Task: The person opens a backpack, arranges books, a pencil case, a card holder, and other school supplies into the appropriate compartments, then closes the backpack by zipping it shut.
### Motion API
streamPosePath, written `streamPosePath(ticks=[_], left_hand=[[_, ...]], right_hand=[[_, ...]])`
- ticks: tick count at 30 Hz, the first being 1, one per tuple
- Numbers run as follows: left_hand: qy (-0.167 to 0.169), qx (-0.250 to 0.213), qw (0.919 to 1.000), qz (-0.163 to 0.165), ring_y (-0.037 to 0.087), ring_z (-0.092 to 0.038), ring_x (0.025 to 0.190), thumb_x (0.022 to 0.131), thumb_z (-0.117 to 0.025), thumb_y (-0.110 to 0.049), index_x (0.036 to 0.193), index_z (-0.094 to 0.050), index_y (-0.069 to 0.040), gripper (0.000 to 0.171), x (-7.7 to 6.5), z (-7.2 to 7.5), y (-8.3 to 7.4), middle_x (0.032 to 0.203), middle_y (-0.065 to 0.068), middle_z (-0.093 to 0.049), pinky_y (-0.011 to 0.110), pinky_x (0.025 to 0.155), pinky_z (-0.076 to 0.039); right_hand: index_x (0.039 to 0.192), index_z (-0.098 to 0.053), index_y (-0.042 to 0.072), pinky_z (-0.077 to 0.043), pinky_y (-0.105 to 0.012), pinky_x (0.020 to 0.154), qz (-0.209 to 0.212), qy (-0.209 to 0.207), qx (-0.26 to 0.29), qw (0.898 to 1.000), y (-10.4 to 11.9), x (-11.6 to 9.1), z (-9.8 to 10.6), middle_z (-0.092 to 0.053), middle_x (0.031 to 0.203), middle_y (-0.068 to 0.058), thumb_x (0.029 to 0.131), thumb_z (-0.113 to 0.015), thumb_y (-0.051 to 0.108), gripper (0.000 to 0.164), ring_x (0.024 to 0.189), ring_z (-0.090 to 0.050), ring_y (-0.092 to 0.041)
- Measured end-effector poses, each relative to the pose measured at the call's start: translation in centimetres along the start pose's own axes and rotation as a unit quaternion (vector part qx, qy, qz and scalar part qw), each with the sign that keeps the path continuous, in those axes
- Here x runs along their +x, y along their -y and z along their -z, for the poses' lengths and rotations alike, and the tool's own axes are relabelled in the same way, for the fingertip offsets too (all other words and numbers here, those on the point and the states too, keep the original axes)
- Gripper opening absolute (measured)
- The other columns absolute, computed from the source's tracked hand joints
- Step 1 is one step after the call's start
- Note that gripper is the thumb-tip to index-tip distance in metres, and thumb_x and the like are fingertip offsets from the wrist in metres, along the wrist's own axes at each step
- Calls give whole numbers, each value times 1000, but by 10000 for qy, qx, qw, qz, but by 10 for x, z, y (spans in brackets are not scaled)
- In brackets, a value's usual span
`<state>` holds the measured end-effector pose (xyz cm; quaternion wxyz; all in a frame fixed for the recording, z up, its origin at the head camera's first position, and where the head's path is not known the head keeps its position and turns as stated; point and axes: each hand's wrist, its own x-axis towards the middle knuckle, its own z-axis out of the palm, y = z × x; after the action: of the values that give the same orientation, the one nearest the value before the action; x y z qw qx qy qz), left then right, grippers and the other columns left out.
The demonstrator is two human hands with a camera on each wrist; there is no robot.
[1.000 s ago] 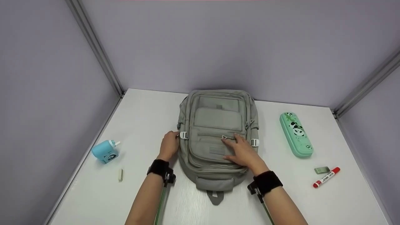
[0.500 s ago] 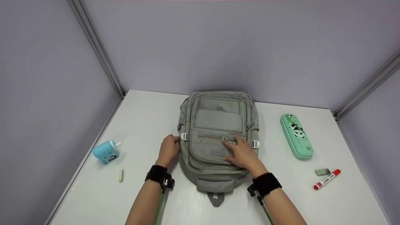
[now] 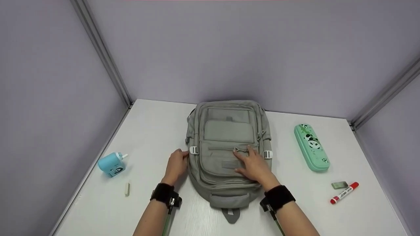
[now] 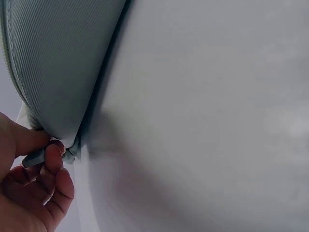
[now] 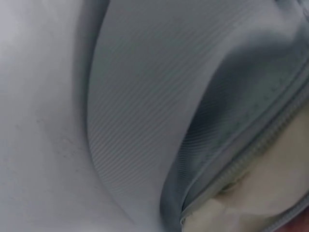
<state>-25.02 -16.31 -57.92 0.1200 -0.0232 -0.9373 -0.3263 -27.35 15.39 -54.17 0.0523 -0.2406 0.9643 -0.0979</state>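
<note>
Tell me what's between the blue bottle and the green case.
In the head view, the left hand, then the grey backpack with the right hand on its front.

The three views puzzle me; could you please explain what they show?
No robot: a person works bare-handed, wearing cameras on head and wrists. The head view looks down at a white table: a grey backpack, a blue bottle and pale block to its left, a green pencil case, green piece and red-capped marker to its right. The left wrist view shows the left hand pinching a dark piece at the backpack's edge; the right wrist view shows backpack fabric close up. The right hand rests on the backpack's front.
</note>
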Motion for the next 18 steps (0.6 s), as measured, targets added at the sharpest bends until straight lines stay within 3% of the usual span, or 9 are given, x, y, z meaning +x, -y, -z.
streamPosePath(ticks=[8, 14, 18], left_hand=[[-89, -219, 9997, -46, 24, -56, 66, 88, -63, 4, 102, -76, 1, 19, 1, -1, 9, 70, 9, -58, 40, 62, -47], [-46, -383, 9992, -95, 19, -53, 64, 87, -64, 3, 88, -76, -1, 13, 10, -3, 9, 69, 5, -59, 37, 60, -45], [-14, -247, 9996, -138, 17, -53, 62, 86, -66, 4, 79, -74, -4, 14, 11, -4, 11, 67, 3, -58, 35, 58, -44]], right_hand=[[149, -43, 33, -34, -64, 100, 72, 24, 264, 9996, -3, -1, -2, -26, 150, -33, 86, -72, 49, 71, 131, -29, -60], [148, -45, 33, -36, -64, 99, 140, -26, 291, 9995, -2, 0, -1, -26, 150, -34, 86, -72, 48, 70, 130, -30, -60], [149, -44, 35, -34, -63, 101, 110, 88, 186, 9997, -1, 0, -2, -25, 150, -35, 88, -70, 49, 68, 132, -29, -59]])
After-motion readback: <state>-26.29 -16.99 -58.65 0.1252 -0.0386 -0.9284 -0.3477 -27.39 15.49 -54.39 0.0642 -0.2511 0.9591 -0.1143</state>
